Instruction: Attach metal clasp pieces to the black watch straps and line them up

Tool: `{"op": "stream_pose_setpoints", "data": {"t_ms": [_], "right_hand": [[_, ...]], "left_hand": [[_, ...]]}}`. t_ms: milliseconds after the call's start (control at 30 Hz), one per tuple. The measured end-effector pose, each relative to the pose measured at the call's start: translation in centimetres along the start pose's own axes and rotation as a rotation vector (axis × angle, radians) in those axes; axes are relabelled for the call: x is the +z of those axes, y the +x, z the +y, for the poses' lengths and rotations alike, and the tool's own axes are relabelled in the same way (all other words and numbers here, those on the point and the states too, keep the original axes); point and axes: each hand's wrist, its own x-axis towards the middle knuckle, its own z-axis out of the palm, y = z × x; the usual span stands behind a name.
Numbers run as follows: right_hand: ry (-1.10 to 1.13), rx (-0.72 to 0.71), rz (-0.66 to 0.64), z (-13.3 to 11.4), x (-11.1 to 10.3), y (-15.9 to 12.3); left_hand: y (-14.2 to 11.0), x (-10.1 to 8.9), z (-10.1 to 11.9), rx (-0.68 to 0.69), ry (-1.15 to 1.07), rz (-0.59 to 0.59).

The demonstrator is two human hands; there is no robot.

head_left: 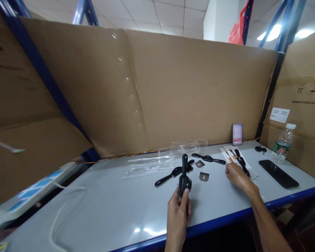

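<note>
Upright over the table's front half, a black spokeshave (pixel 184 175) is gripped by one handle in my left hand (pixel 179 208), my thumb resting near its middle. My right hand (pixel 237 175) is low over the table at the right with its fingers curled in; whatever they may hold is hidden. Just beyond it, another black spokeshave (pixel 240 159) lies across a printed sheet (pixel 227 154). Behind my left hand lie a black spokeshave body (pixel 175 171), partly covered, and a further one (pixel 208 158). Two flat metal blades (pixel 204 176) (pixel 200 163) rest between the hands.
Clear plastic wrapping (pixel 149 164) lies at the back. To the right are a dark phone (pixel 278 173), a bottle (pixel 282 145), keys (pixel 260 149) and an upright phone-like screen (pixel 237 134). Cardboard walls (pixel 189 87) enclose the table; a white cable (pixel 59 213) runs at left.
</note>
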Motion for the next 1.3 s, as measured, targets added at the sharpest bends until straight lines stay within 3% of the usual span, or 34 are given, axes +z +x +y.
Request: {"op": "stream_pose_setpoints", "data": {"t_ms": [200,367,500,700,900,1033,1300], "right_hand": [[0.16,-0.015,0.102,-1.5,-1.2,-0.1],[0.831,-0.152,0.053,-7.7,-2.8,-1.9],[0.96,-0.277,0.065,-12.6,-2.9,-3.6],[0.814,-0.341,0.094,-14.8,-1.9,-3.5],[0.249,-0.526,0.173,-15.8,-2.4,-4.3],[-0.059,-0.603,0.12,-16.8,-3.6,-4.8],[-0.218,-0.62,0.038,-17.5,-4.5,-4.6]], "left_hand": [[0.1,0.0,-0.3,0.016,0.002,0.007],[0.2,0.0,-0.5,0.033,0.023,0.004],[0.3,0.0,-0.6,0.062,0.051,0.002],[0.5,0.0,-0.7,0.074,0.068,-0.013],[0.6,0.1,-0.9,0.066,0.064,0.006],[0.7,0.2,-1.0,0.091,0.063,0.014],[0.8,0.0,-0.8,0.017,0.058,-0.029]]}}
